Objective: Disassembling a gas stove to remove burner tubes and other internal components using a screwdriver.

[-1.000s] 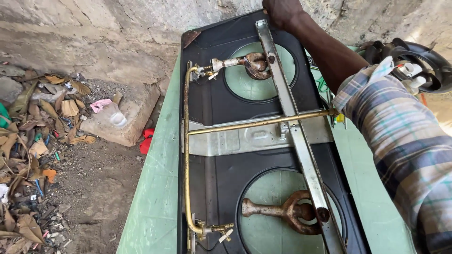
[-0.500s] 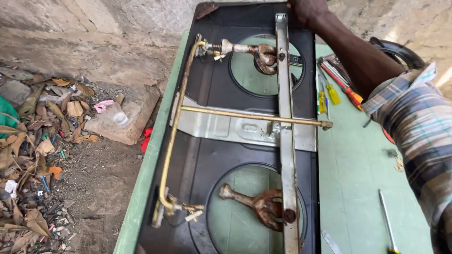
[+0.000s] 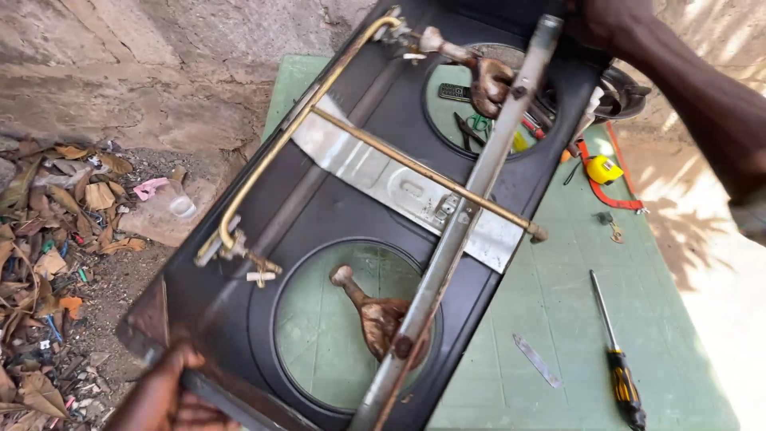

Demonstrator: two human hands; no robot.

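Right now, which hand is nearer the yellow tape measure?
Right. The right hand grips the stove's far end, near the tape measure; the left hand holds the opposite near corner.

Harsh sunlight, right-side glare, slight blur

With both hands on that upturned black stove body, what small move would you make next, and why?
Probably lower the black two-burner stove body flat onto the green tabletop. It sits skewed, its near corner in the left hand past the table edge and its far end in the right hand. The yellow-handled screwdriver lies beside it.
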